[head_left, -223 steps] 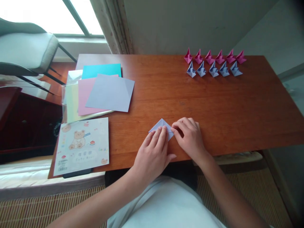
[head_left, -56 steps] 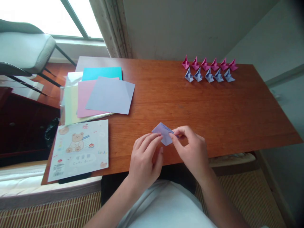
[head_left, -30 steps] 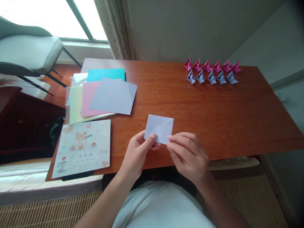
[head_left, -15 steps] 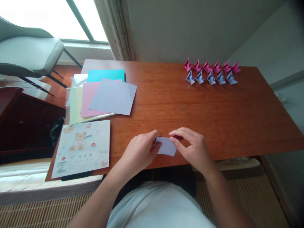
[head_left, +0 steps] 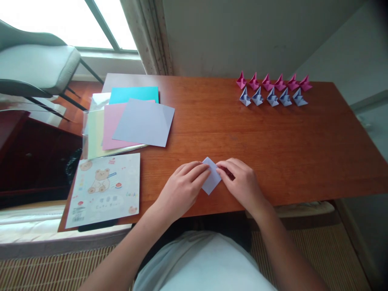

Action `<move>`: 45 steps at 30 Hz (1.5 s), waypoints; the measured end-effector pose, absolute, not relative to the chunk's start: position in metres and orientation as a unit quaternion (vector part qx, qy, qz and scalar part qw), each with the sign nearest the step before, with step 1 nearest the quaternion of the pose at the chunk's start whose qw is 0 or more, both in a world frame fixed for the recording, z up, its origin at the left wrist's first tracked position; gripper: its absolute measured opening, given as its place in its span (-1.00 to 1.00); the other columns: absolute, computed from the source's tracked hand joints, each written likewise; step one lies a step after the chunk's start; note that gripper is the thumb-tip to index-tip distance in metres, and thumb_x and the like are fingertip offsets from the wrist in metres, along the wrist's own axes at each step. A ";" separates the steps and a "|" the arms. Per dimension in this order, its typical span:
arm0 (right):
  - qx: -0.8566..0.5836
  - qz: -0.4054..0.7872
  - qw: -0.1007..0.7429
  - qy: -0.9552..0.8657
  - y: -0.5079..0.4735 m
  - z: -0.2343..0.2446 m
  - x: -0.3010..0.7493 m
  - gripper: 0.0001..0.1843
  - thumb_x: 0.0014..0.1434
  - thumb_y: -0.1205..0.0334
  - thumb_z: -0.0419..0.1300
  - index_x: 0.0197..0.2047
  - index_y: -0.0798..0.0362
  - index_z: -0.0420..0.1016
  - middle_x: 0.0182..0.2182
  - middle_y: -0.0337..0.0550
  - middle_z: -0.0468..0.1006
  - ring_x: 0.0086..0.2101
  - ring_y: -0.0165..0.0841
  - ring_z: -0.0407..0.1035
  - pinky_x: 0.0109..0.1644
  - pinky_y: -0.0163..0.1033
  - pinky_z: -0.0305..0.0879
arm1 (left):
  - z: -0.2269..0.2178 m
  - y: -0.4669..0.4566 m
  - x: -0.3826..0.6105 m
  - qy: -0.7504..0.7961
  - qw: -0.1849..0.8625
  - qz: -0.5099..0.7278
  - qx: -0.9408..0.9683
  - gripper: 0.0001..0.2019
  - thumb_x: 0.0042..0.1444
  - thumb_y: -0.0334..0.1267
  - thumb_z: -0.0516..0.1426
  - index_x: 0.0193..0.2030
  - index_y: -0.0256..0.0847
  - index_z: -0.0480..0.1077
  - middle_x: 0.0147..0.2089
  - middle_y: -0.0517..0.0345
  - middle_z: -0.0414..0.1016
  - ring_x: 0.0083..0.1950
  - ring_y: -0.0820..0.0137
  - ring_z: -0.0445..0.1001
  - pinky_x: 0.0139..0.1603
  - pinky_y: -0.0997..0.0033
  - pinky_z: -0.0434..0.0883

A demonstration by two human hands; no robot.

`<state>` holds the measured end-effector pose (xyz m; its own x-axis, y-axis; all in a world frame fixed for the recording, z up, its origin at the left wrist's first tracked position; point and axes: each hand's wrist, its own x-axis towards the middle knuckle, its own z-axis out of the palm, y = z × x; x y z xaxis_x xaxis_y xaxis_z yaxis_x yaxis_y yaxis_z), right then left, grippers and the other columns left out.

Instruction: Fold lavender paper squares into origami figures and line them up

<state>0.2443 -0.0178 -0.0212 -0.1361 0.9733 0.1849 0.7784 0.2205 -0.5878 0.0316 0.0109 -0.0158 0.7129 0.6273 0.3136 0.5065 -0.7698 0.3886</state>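
A small pale lilac piece of folded paper [head_left: 209, 186] lies close to the table's front edge, turned so that its corners point away from me and toward me. My left hand [head_left: 187, 184] has its fingers together over the paper's left side, holding it; the thumb is hidden. At the right corner, my right hand [head_left: 238, 176] pinches the paper between thumb and forefinger, the other fingers curled. Along the table's far right stand a row of pink folded paper figures [head_left: 267, 83] and, nearer, a row of lilac ones [head_left: 272, 98].
To the left lie a large lilac sheet [head_left: 145, 123], a pink sheet [head_left: 113, 121], a turquoise sheet [head_left: 133, 95] and a clear sleeve. Nearer me is a bear-printed cover [head_left: 104, 190] at the table edge. A chair [head_left: 39, 64] stands beyond the wooden table [head_left: 273, 145].
The lilac paper has turned from lying edge-on to corner-on and rests slightly farther from me. My left fingers have moved over its top. My right hand has shifted slightly.
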 end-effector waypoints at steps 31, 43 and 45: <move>-0.424 0.097 0.248 -0.866 -0.028 -0.018 0.275 -0.72 0.24 0.22 0.34 0.02 0.04 0.54 0.02 -0.02 0.60 -0.02 -0.16 0.44 0.08 -0.01 0.45 | -0.008 0.013 0.028 0.323 0.178 0.154 0.917 -0.45 0.06 -0.59 0.04 0.21 -0.25 0.41 0.23 0.04 0.53 0.22 0.20 0.47 0.24 0.13 0.44; -0.433 0.102 0.282 -0.850 -0.030 -0.020 0.269 -0.79 0.27 0.32 0.29 -0.01 -0.01 0.57 -0.07 -0.07 0.65 -0.07 -0.21 0.49 0.03 -0.05 0.48 | -0.005 0.012 0.028 0.322 0.196 0.143 0.915 -0.45 0.04 -0.53 0.07 0.22 -0.24 0.40 0.26 0.07 0.50 0.25 0.19 0.45 0.29 0.14 0.42; -0.432 0.103 0.283 -0.850 -0.031 -0.019 0.269 -0.79 0.28 0.32 0.28 -0.01 -0.02 0.57 -0.06 -0.07 0.65 -0.06 -0.21 0.49 0.04 -0.05 0.48 | -0.006 0.012 0.029 0.322 0.192 0.148 0.915 -0.50 0.10 -0.50 0.07 0.20 -0.24 0.42 0.25 0.06 0.51 0.24 0.19 0.46 0.28 0.14 0.42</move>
